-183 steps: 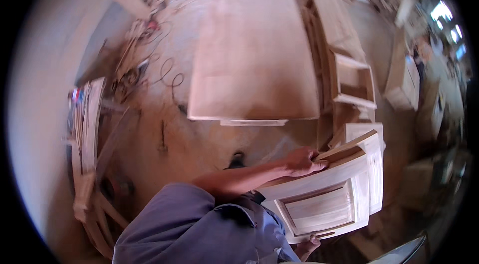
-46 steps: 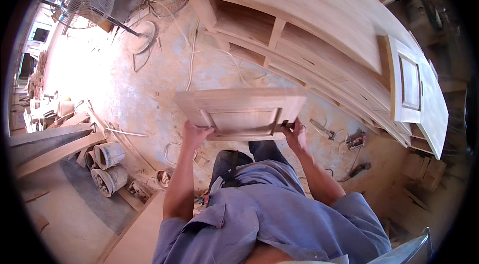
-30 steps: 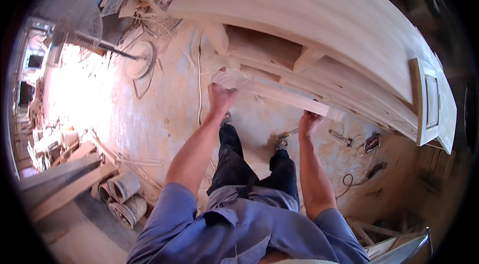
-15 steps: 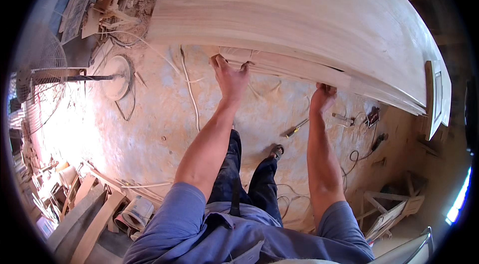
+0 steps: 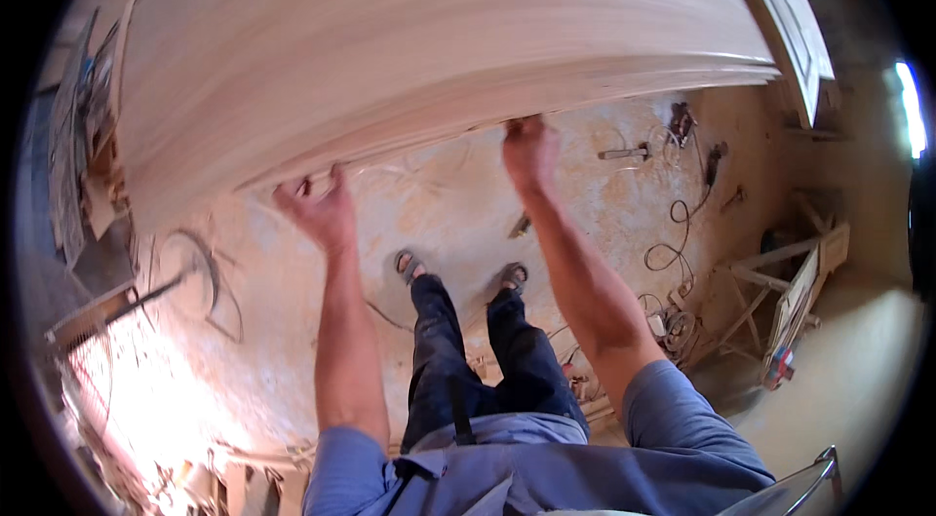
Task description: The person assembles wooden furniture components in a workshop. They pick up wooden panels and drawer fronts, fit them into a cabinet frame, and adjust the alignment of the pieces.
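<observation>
Both hands were at the front edge of a wooden cabinet [image 5: 439, 19], which spanned the view ahead of the person, its far side cut off above. What lay under that edge was hidden. On the left hand [image 5: 314, 214], thumb and fingers stood apart at the wood; the right hand [image 5: 531, 153] was curled, its fingertips out of sight. Whether either grip was clamped on anything, I could not tell.

One panelled door [image 5: 786, 43] leaned out past the right end of the cabinet's broad, pale surface. Two sandals [image 5: 514, 277] stood on the dusty, stained floor [image 5: 604, 209]. To their right lay one hammer-like tool [image 5: 624, 153] and, near it, a corded tool [image 5: 715, 163], too small to identify. One wooden trestle [image 5: 780, 261] stood farther right, below a bright opening [image 5: 913, 112]. Glare washed out the lower left, where a round-based stand [image 5: 200, 272] was blurred.
</observation>
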Tool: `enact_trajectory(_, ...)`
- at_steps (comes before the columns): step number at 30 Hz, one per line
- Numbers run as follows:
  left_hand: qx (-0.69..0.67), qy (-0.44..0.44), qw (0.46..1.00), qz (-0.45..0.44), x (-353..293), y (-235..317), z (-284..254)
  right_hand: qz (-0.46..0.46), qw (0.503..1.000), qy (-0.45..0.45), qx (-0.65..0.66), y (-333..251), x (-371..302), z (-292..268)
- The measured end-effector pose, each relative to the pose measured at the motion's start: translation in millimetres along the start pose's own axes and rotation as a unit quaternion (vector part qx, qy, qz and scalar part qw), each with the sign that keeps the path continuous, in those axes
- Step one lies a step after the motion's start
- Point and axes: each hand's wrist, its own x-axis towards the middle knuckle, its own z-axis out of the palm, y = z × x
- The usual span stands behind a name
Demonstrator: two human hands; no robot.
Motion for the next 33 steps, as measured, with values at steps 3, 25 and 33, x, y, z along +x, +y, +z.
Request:
enact_trajectory(3,-0.039,-0.003,0.999,-0.009,0,-3,0,-0.065,0.994,0.016,0.088,13,2,1)
enact_trajectory(25,-0.079,0.034,0.978,0.187,19,-51,11,-0.267,0.843,0.210,0.418,110,26,119)
enact_trajectory(33,-0.071,0.093,0.969,0.219,-3,-46,21,-0.234,0.849,0.206,0.426,112,19,126)
